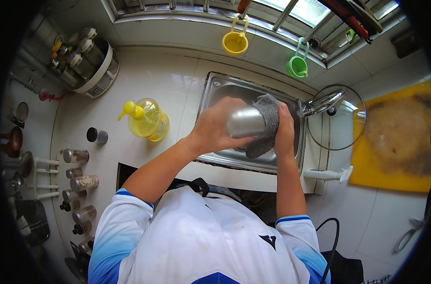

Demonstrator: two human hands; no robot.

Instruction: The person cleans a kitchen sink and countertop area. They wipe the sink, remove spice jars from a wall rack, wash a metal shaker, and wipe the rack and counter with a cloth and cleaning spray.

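Note:
Above the stainless steel sink (300, 156), my left hand (215, 122) grips a brushed metal cup or canister (245, 122) by its near side, blurred at that end. My right hand (284, 131) presses a grey cloth (268, 113) around the other end of the metal vessel. Part of the cloth hangs down below it, over the basin. The vessel lies tilted on its side between both hands; its mouth is hidden by the cloth. Behind my right hand a chrome faucet (324, 103) reaches over the sink's right rim.
Left of the sink stands a yellow pump bottle (149, 120), with a small dark-lidded jar (97, 135) beyond it. A glass lid (343, 131), a white spray-like handle (327, 174) and a yellow cutting board (393, 142) lie to the right. Yellow (235, 42) and green strainers (297, 66) hang from the window bars.

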